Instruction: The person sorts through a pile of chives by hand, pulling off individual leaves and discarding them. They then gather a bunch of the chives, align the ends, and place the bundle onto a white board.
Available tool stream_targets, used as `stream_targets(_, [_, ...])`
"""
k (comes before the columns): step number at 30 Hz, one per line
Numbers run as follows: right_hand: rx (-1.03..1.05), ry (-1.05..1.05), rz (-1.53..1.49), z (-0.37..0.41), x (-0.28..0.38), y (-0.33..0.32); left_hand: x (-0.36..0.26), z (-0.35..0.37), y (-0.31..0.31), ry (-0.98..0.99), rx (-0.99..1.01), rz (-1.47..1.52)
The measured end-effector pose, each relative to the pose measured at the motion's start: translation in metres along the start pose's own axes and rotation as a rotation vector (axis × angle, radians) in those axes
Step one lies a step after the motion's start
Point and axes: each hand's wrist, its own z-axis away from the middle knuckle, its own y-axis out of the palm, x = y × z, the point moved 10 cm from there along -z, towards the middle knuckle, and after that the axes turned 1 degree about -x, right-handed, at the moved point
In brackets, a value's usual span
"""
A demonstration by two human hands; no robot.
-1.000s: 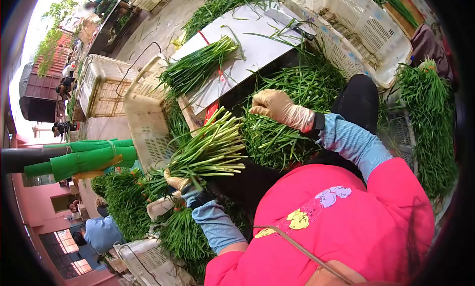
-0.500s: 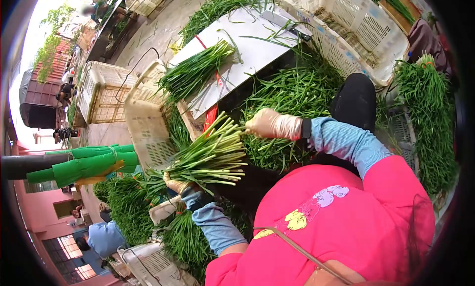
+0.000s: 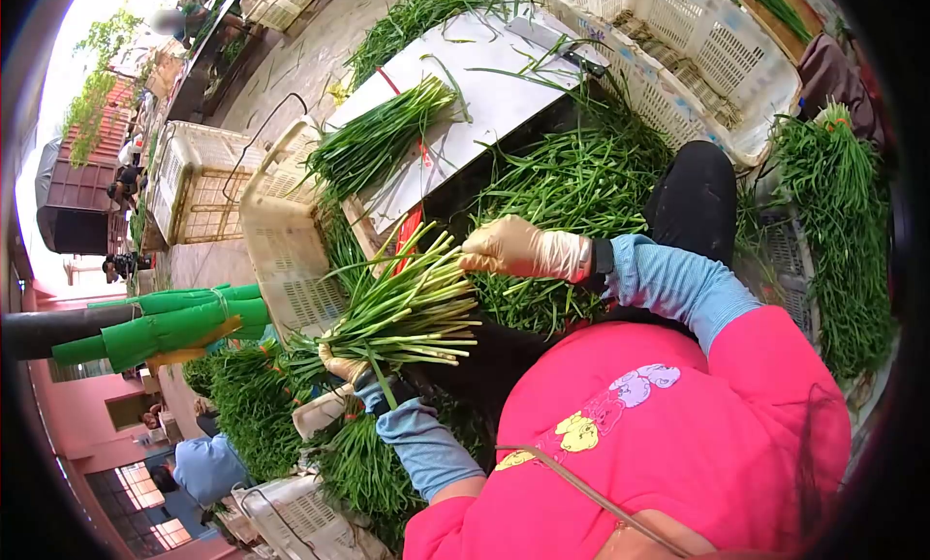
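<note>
My left hand (image 3: 344,364), gloved, is wrapped round a bundle of green stalks (image 3: 417,313) whose pale cut ends fan out toward the right. At the upper edge of those ends is my right hand (image 3: 523,248), also gloved, its fingers pinched together against the stalk tips; whether it grips one is too small to tell. A tied bunch of greens (image 3: 383,139) lies on the white board (image 3: 504,105) beyond my hands. Behind my right hand is a heap of loose greens (image 3: 581,182).
A knife (image 3: 557,42) rests at the board's far right corner. Plastic crates stand at the left (image 3: 281,240) and the upper right (image 3: 678,66). A green-wrapped pole (image 3: 184,323) juts in from the left. A person in blue (image 3: 208,468) is at lower left.
My right hand has shifted slightly left, nearer the stalk ends. A long leaf now hangs down over my left wrist. The bundle stays in my left hand.
</note>
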Motion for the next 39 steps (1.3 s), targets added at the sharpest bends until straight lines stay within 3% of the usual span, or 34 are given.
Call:
stream_targets(1, [0.077, 0.093, 0.008, 0.003, -0.018, 0.004, -0.002, -0.003, -0.005, -0.002, 0.010, -0.018])
stream_targets(3, [0.040, 0.155, 0.351, 0.008, -0.056, 0.002, -0.005, -0.020, -0.022, 0.000, 0.106, -0.002])
stream_targets(5, [-0.134, 0.192, 0.458, 0.017, -0.057, -0.023, 0.000, -0.002, -0.005, -0.051, 0.145, 0.029])
stream_targets(7, [-0.224, 0.113, 0.301, 0.012, -0.042, -0.027, -0.006, -0.004, 0.000, 0.029, 0.291, 0.016])
stream_targets(9, [-0.096, -0.024, 0.114, 0.001, -0.027, -0.002, -0.001, -0.013, -0.010, -0.006, 0.269, 0.063])
stream_targets(12, [0.145, 0.166, -0.628, 0.003, -0.032, 0.046, 0.001, 0.006, 0.018, -0.038, 0.373, 0.068])
stream_targets(15, [0.286, 0.271, -0.752, 0.013, -0.018, 0.054, -0.007, -0.005, 0.007, -0.018, 0.451, 0.222])
stream_targets(16, [0.297, 0.229, -0.731, 0.011, -0.013, 0.051, -0.006, 0.009, 0.023, -0.048, 0.466, 0.211])
stream_targets(17, [0.298, 0.227, -0.731, 0.011, -0.011, 0.047, -0.005, 0.004, 0.031, -0.178, 0.637, 0.516])
stream_targets(19, [0.270, 0.205, -0.500, 0.011, -0.008, 0.036, -0.024, 0.018, 0.044, 0.148, 0.730, 0.202])
stream_targets(20, [0.233, 0.190, -0.361, 0.009, -0.012, 0.033, -0.023, 0.022, 0.038, 0.154, 0.546, 0.152])
stream_targets(21, [0.235, 0.187, -0.359, 0.010, -0.015, 0.033, -0.025, 0.030, 0.048, 0.157, 0.545, 0.155])
stream_targets(23, [0.222, 0.154, 0.017, 0.009, -0.018, 0.021, -0.014, 0.046, 0.084, -0.113, 0.710, 0.475])
stream_targets(24, [0.152, 0.134, -0.028, 0.008, -0.017, 0.012, -0.010, 0.055, 0.096, -0.266, 0.738, 0.687])
stream_targets(25, [0.189, 0.205, 0.036, 0.007, -0.020, 0.005, -0.010, 0.057, 0.098, -0.261, 0.736, 0.688])
stream_targets(27, [0.015, 0.143, 0.166, -0.001, -0.020, -0.014, -0.015, 0.058, 0.098, -0.146, 0.728, 0.523])
stream_targets(29, [0.084, 0.265, 0.118, -0.006, -0.033, -0.016, -0.015, 0.059, 0.101, -0.159, 0.736, 0.488])
stream_targets(32, [0.144, 0.358, 0.318, -0.012, -0.057, -0.018, -0.018, 0.055, 0.100, -0.166, 0.780, 0.501])
stream_targets(33, [0.144, 0.356, 0.319, -0.012, -0.060, -0.016, -0.019, 0.053, 0.099, -0.164, 0.781, 0.503])
stream_targets(35, [-0.018, 0.070, 0.113, -0.022, -0.015, -0.027, -0.014, 0.062, 0.110, -0.229, 0.808, 0.464])
stream_targets(36, [0.034, 0.008, 0.008, -0.026, -0.003, -0.016, -0.011, 0.066, 0.112, -0.268, 0.777, 0.576])
stream_targets(39, [-0.063, -0.131, -0.041, -0.035, 0.025, -0.005, -0.014, 0.062, 0.109, -0.242, 0.817, 0.482])
